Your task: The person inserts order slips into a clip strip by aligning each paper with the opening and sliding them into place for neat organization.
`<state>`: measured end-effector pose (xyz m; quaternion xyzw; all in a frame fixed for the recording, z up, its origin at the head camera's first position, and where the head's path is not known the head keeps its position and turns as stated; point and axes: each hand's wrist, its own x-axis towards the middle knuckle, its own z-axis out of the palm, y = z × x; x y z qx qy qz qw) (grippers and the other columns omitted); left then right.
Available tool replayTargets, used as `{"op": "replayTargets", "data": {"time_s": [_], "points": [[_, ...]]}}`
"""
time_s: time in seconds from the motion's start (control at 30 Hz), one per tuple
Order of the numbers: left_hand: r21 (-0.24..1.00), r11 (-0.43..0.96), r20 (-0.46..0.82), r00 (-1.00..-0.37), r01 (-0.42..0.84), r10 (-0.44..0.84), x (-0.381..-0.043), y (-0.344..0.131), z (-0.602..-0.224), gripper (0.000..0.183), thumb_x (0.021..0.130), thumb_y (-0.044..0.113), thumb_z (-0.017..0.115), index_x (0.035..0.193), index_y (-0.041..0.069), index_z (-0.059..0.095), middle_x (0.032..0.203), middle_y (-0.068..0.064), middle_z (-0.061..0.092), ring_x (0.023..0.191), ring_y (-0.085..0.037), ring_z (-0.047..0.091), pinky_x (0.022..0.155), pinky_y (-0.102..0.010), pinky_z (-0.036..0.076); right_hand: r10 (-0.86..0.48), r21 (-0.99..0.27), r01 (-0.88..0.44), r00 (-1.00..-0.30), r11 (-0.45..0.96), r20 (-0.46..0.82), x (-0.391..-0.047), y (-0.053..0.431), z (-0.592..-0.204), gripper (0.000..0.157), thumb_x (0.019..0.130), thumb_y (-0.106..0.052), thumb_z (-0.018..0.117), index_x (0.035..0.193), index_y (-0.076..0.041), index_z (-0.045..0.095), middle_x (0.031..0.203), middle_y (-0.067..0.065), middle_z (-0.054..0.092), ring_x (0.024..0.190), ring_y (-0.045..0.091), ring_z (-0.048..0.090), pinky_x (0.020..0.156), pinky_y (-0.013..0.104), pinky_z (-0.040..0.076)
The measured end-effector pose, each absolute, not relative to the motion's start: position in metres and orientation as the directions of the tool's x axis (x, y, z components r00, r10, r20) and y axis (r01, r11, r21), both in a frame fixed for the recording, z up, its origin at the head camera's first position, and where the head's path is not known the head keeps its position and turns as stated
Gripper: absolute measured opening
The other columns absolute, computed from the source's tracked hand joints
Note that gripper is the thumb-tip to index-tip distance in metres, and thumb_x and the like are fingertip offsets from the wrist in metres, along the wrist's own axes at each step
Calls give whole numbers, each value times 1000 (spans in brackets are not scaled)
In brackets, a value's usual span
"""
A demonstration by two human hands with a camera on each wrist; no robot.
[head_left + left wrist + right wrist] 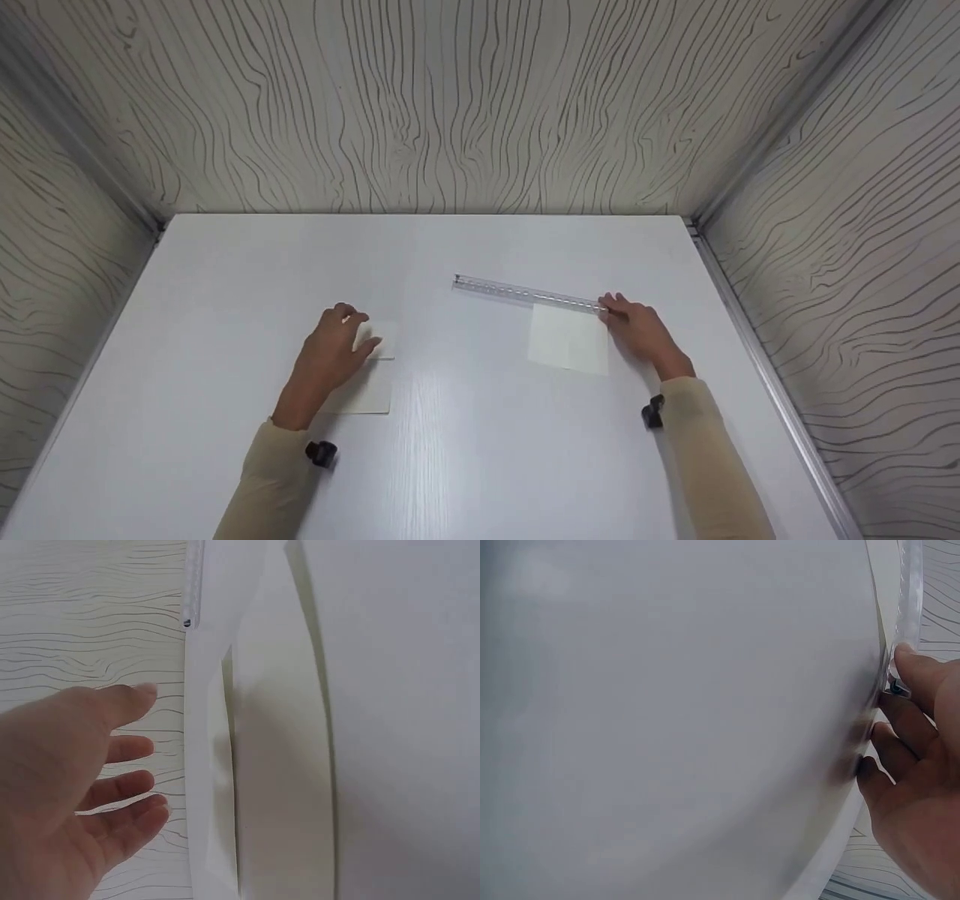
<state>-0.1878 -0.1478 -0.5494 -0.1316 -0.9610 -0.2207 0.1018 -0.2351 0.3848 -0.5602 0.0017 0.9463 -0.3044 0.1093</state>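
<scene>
My right hand [636, 324] pinches the right end of a clear plastic ruler [517, 292] between thumb and fingers. The ruler slants across the white table, along the top edge of a square cream sheet of paper [568, 341]. In the right wrist view, the thumb rests on the clear ruler [910, 607] near its dark-marked end. On the left, my left hand [330, 352] hovers over cream paper with its fingers relaxed and holding nothing. A smaller paper piece [384, 346] lies behind a larger paper piece [367, 396], both partly hidden by that hand.
The white table [465, 450] reaches back to a wood-grain patterned wall [450, 105], with similar panels at both sides. Metal rails run along the side edges. Both wrists carry a small black camera, one by the left sleeve [262, 465].
</scene>
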Motion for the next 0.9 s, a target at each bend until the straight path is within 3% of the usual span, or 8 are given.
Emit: {"op": "replayTargets", "data": {"time_s": [0.23, 0.4, 0.7, 0.9], "points": [[321, 854, 318, -896, 410, 311, -193, -157, -555, 62, 88, 36, 85, 131, -3, 63, 131, -27, 62, 124, -45, 60, 90, -53, 60, -70, -584, 68, -975, 809, -211, -235, 385, -558, 52, 112, -34, 49, 159, -12, 45, 170, 12, 35, 162, 37, 23, 131, 59, 16], [317, 875, 199, -927, 367, 317, -198, -160, -552, 82, 85, 45, 84, 144, -3, 54, 139, -26, 60, 126, -43, 62, 96, -52, 59, -71, -576, 64, -975, 815, -210, -235, 386, -559, 52, 112, -35, 50, 159, -13, 46, 170, 12, 35, 162, 37, 24, 131, 59, 17], [351, 856, 154, -925, 380, 348, -200, -168, -559, 82, 81, 49, 85, 139, -3, 60, 156, -23, 54, 148, -41, 49, 108, -53, 53, -60, -564, 81, -972, 822, -228, -236, 386, -561, 54, 112, -39, 49, 161, -16, 43, 172, 9, 32, 163, 36, 21, 131, 60, 16], [377, 854, 119, -933, 359, 340, -203, -168, -560, 85, 83, 50, 82, 145, -1, 57, 157, -22, 53, 148, -43, 48, 112, -55, 50, -56, -564, 83, -973, 822, -225, -235, 385, -562, 54, 112, -37, 49, 161, -16, 41, 172, 11, 31, 163, 38, 21, 130, 61, 16]]}}
